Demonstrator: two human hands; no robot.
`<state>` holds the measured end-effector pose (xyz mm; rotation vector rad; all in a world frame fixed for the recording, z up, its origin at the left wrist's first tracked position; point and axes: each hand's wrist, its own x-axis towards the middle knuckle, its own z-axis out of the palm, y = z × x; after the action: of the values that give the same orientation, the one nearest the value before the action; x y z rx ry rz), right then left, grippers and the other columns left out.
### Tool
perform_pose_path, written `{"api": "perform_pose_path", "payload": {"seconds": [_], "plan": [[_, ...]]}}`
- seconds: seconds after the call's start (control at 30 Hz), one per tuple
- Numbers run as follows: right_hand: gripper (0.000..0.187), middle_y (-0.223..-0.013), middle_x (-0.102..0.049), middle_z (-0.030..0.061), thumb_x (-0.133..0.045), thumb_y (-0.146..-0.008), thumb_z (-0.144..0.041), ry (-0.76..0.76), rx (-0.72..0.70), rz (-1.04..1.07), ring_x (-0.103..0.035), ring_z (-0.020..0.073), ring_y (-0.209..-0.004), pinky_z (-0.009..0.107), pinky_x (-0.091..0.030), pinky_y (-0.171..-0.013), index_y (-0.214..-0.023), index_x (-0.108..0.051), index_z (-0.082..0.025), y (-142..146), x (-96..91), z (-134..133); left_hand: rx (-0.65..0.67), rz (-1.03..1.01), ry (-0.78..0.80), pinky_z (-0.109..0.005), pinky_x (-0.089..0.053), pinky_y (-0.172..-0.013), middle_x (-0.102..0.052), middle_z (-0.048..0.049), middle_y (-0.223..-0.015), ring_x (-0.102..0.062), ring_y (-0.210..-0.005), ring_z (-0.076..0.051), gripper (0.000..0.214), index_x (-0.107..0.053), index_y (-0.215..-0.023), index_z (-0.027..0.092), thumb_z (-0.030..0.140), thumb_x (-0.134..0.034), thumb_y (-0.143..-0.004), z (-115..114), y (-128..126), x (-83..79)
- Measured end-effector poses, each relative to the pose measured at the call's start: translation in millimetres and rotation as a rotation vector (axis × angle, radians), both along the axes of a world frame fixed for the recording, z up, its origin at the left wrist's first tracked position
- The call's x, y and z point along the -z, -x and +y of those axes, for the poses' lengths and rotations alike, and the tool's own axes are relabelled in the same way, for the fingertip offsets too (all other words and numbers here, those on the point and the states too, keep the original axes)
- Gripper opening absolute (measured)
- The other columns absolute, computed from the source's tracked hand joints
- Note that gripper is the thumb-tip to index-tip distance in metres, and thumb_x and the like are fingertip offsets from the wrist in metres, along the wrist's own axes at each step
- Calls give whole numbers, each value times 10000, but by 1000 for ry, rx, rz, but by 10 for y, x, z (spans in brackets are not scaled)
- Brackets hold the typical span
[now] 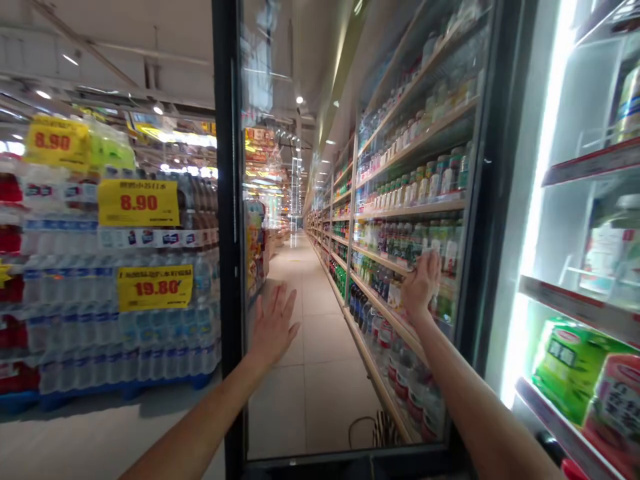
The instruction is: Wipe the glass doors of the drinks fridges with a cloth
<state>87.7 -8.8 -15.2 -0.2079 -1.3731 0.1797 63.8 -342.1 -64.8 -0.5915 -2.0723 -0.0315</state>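
A tall glass door [325, 373] in a black frame stands swung out in front of me, with a chilled cabinet at its right. My left hand [273, 327] is open at the lower left of the pane, its fingers spread and palm toward the glass. Higher up, toward the pane's right side, my right hand [421, 283] is raised with its fingers stretched upward against the glass. Neither hand shows a thing held in it. A faint pale reflection sits by the right fingertips.
At the right, lit cabinet shelves [580, 307] carry bottles and a green pouch pack [575, 367]. Stacked bottled water [75, 287] with yellow price signs [139, 203] stands at the left. Through or in the glass appear an aisle floor [285, 267] and long drink shelves [410, 207].
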Motion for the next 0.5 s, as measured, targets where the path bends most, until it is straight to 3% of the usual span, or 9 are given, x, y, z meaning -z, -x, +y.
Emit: {"api": "perform_pose_path", "payload": {"seconds": [0.13, 0.2, 0.27, 0.4, 0.5], "plan": [[451, -1333, -492, 108, -339, -869, -122, -424, -19, -220, -250, 215, -1359, 450, -266, -1083, -1295, -480, -171, 61, 94, -440, 17, 13, -10, -524, -183, -1090, -250, -156, -1468, -225, -1365, -286, 618, -379, -1361, 153, 365, -548, -806, 42, -26, -93], [443, -1310, -519, 87, -349, -866, -118, -531, -23, -291, -272, 196, -1350, 424, -263, -1089, -1278, -499, -191, 49, 119, -471, 32, 34, -5, -524, -170, -1094, -250, -147, -1471, -214, -1369, -284, 612, -374, -1364, 163, 368, -544, -813, 108, -37, -209], [448, -1338, -489, 102, -351, -865, -139, -418, -10, -247, -275, 210, -1347, 447, -267, -1083, -1290, -485, -179, 9, 68, -314, 35, 49, -5, -528, -151, -1098, -219, -140, -1484, -186, -1377, -278, 626, -347, -1377, 164, 380, -538, -820, 192, -49, -369], [481, -1414, -378, 153, -325, -862, -173, -29, 5, -23, -255, 260, -1351, 520, -265, -1070, -1327, -436, -125, -50, -116, 50, 7, 16, -25, -536, -130, -1099, -147, -146, -1499, -128, -1389, -280, 741, -272, -1406, 140, 460, -556, -801, 325, -39, -639], [486, -1412, -387, 134, -324, -859, -165, -110, -25, -77, -229, 251, -1363, 515, -260, -1077, -1333, -432, -149, -31, -119, -8, -10, 8, -28, -536, -123, -1100, -134, -142, -1500, -110, -1392, -278, 768, -249, -1414, 140, 483, -554, -798, 352, -1, -680]]}}
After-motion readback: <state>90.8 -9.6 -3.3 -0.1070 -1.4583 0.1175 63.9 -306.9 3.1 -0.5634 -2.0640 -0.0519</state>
